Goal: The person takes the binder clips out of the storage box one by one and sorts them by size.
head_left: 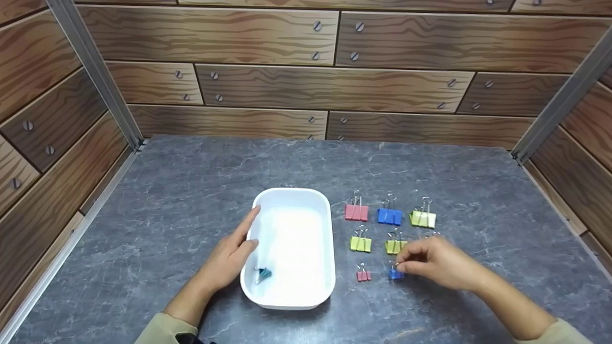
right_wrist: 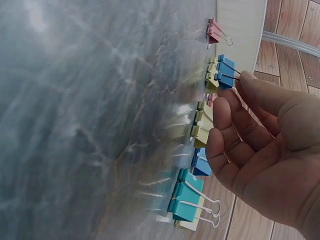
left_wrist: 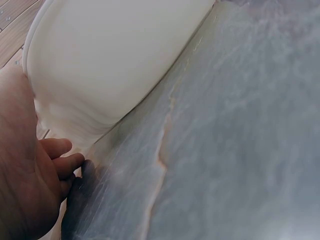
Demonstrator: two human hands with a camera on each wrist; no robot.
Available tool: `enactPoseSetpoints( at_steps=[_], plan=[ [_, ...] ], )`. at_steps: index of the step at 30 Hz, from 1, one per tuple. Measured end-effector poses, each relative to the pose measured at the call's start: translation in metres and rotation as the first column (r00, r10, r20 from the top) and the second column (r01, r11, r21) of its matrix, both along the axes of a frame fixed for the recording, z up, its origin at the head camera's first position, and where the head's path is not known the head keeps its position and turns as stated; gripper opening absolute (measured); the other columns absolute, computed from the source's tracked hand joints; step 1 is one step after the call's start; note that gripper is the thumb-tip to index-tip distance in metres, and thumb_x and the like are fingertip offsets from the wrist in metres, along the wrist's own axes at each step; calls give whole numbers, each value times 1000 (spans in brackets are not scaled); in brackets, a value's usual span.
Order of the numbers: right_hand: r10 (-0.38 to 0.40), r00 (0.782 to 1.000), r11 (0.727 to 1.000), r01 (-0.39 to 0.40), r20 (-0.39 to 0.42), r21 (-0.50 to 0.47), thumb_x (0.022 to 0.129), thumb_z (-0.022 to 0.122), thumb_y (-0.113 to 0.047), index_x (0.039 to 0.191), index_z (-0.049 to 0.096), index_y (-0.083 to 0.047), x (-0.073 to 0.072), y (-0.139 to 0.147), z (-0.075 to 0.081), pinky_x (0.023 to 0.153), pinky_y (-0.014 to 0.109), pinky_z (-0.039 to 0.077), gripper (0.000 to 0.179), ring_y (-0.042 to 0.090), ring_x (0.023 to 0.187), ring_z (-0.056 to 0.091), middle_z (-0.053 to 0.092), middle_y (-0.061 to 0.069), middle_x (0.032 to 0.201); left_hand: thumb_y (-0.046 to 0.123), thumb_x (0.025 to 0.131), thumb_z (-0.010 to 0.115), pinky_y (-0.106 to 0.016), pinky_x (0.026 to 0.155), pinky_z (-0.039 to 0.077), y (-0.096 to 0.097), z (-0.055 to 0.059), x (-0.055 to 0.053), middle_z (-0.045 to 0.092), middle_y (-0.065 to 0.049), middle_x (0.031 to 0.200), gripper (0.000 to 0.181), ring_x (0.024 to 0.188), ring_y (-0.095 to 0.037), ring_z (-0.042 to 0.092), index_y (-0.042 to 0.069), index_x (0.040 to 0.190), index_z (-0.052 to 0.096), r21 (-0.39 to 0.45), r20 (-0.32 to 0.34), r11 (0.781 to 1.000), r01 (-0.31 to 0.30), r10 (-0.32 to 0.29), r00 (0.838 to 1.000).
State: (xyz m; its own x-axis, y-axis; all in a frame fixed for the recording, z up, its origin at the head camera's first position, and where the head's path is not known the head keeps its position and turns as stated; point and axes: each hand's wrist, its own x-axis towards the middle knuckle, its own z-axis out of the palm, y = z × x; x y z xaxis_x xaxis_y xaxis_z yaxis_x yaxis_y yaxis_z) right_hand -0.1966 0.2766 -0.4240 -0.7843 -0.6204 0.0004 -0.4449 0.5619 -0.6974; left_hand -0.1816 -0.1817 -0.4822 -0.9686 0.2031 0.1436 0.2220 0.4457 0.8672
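My right hand (head_left: 437, 263) pinches a small blue binder clip (head_left: 395, 274) by its wire handle between thumb and forefinger. In the right wrist view the blue clip hangs at the fingertips, the other fingers loosely bent below. My left hand (head_left: 229, 260) rests against the left side of a white plastic tub (head_left: 330, 248), thumb and extended forefinger at the rim. Inside the tub, near its lower left corner, lies a small teal binder clip (head_left: 264, 274). Close to the right hand are a yellow clip (head_left: 395, 247), a small pink clip (head_left: 363, 276) and a teal clip (right_wrist: 187, 197).
Further clips stand in rows right of the tub: a pink one (head_left: 356, 212), a larger blue one (head_left: 389, 216), a pale green one (head_left: 423, 219) and another yellow one (head_left: 360, 244). Wood-patterned panels (head_left: 267, 86) enclose the grey marbled table (head_left: 191, 167).
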Motion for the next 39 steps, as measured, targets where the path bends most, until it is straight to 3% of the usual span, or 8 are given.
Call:
enactPoseSetpoints(
  at_steps=[22, 29, 34, 39],
  plan=[
    [-24, 1000, 999, 24, 14, 34, 98, 77, -21, 95, 80, -21, 1, 6, -9, 64, 24, 49, 4, 2, 73, 58, 73, -11, 86, 16, 109, 49, -54, 121, 34, 0, 1, 1, 38, -6, 168, 67, 151, -28, 41, 33, 170, 29, -24, 6, 1000, -16, 17, 1000],
    [-38, 999, 998, 37, 31, 50, 98, 77, -23, 98, 81, -21, 1, 6, -9, 69, 25, 52, 4, 3, 78, 62, 75, -11, 90, 15, 108, 49, -56, 121, 33, 0, 0, 1, 40, -7, 167, 67, 151, -30, 41, 34, 170, 29, -27, 0, 999, -26, 26, 1000],
    [-49, 998, 997, 47, 42, 59, 97, 77, -27, 105, 81, -17, 2, 6, -4, 77, 26, 56, 13, 6, 86, 67, 77, -10, 98, 15, 108, 49, -56, 122, 32, 1, 0, 1, 40, -6, 167, 67, 151, -29, 40, 34, 169, 30, -25, 6, 999, -29, 29, 1000],
    [-80, 997, 993, 79, 13, 85, 97, 78, -28, 107, 81, -14, 4, 2, 13, 75, 27, 58, 17, 6, 84, 68, 75, -11, 95, 17, 108, 50, -54, 122, 33, 0, 2, 1, 40, -4, 167, 67, 151, -27, 41, 35, 169, 31, -27, 17, 999, -33, 34, 999]
  ],
)
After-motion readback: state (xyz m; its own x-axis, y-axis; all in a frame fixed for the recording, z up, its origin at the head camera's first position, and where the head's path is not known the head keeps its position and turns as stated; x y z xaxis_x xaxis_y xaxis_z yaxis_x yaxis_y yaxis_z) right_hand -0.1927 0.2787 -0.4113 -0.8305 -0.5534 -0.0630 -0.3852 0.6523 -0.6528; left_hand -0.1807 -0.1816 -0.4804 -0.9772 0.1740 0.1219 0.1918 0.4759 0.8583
